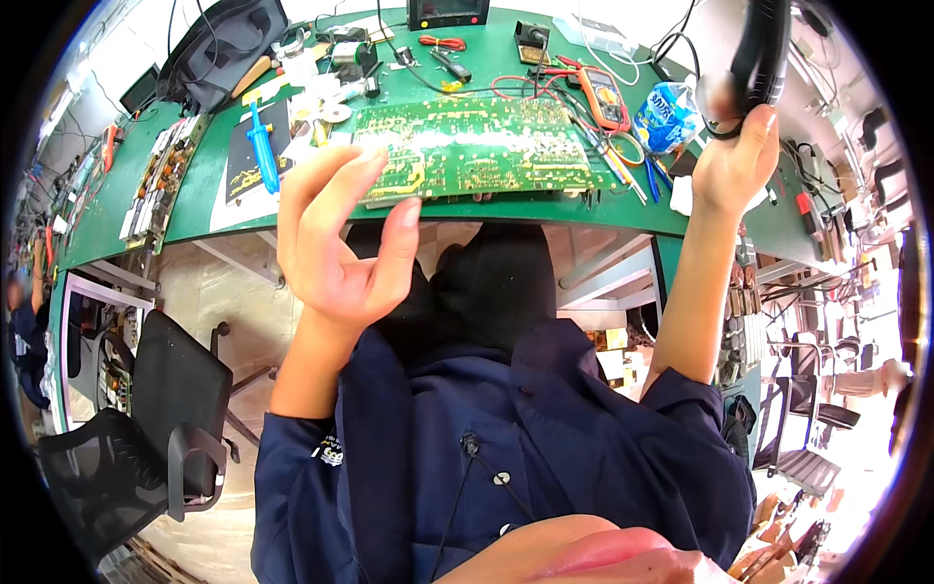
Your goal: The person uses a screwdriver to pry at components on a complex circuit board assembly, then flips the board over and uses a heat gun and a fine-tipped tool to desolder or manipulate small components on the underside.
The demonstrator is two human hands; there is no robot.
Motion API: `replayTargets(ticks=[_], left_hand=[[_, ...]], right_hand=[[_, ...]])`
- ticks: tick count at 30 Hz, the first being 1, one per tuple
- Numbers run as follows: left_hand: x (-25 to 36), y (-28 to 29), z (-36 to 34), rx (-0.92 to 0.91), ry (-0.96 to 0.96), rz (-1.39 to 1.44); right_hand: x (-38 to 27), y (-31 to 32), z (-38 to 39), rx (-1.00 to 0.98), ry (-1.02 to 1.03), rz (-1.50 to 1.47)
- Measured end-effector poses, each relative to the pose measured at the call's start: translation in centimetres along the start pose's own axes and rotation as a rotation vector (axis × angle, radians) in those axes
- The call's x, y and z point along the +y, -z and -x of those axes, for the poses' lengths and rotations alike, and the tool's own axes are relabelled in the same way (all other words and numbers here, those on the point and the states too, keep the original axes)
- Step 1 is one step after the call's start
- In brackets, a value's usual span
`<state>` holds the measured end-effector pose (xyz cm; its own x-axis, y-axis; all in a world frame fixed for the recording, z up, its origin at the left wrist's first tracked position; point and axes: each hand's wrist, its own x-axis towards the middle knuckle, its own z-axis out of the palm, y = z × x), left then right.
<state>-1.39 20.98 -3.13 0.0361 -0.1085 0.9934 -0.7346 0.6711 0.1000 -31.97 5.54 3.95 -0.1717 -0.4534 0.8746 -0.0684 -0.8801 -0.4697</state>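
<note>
My left hand (345, 234) is raised with loosely curved, separated fingers and holds nothing, its fingertips in front of a long green circuit board (486, 170) lying along the table's front edge. My right hand (735, 165) grips the lower end of a black, curved tool or lamp (764, 44) at the upper right; I cannot make out which. Just left of that hand are a blue plastic packet (666, 115) and an orange multimeter (603, 97) with leads. Left of the board, a blue tool (263, 146) rests on a black notebook (243, 180).
The green bench (195, 219) also holds a row of small boards (161, 180), cables, a screen (448, 12), a black bag (199, 73) and a small stand (533, 44). An empty black chair (180, 389) stands at left. A co-worker (29, 331) is at the far left edge.
</note>
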Motion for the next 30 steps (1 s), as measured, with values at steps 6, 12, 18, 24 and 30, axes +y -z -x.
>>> replayTargets(ticks=[6,12,18,24,30], left_hand=[[3.9,1.8,-2.9,-0.131,-0.283,-0.097],[5.5,-0.6,-2.6,-0.271,-0.176,-0.435],[1.1,-1.8,0.7,-0.502,0.018,-0.359],[-1.2,-0.5,1.3,-0.404,0.170,-0.294],[-4.8,2.3,2.0,-0.206,0.452,-0.112]], right_hand=[[-1.5,-0.2,5.0,-0.181,0.055,0.093],[-4.7,-0.9,6.5,-0.529,0.292,0.422],[-7.9,-4.1,7.4,-0.777,0.582,0.545],[-7.1,-5.1,6.5,-0.584,0.715,0.364],[2.9,2.0,3.6,-0.062,-0.029,0.343]])
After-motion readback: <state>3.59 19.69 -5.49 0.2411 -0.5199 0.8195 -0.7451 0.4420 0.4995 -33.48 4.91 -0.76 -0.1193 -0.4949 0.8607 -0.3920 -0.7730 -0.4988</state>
